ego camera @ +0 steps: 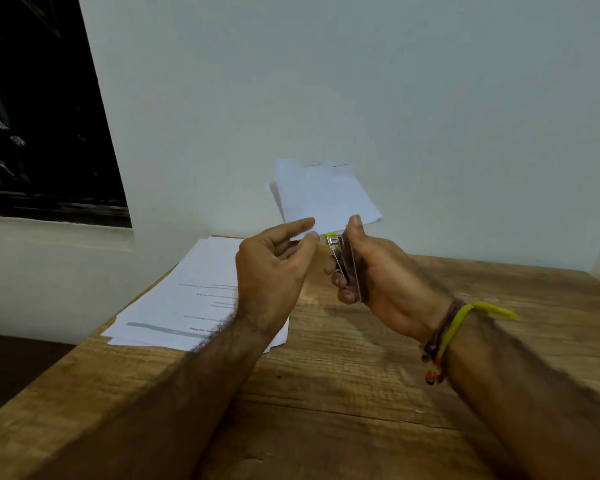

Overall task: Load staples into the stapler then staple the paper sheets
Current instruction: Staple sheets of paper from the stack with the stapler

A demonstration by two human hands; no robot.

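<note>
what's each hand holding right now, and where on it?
Left hand pinches the raised white paper sheets at their lower corner. Right hand grips the silver metal stapler with a yellow-green tip around its body, thumb near the head.

Stapler [347, 268]: shiny metal, yellow-green plastic tip. Sheets [326, 197]: matt white paper. Bench [343, 393]: rough-grained matt wood. Wristband [444, 336]: cord.
</note>
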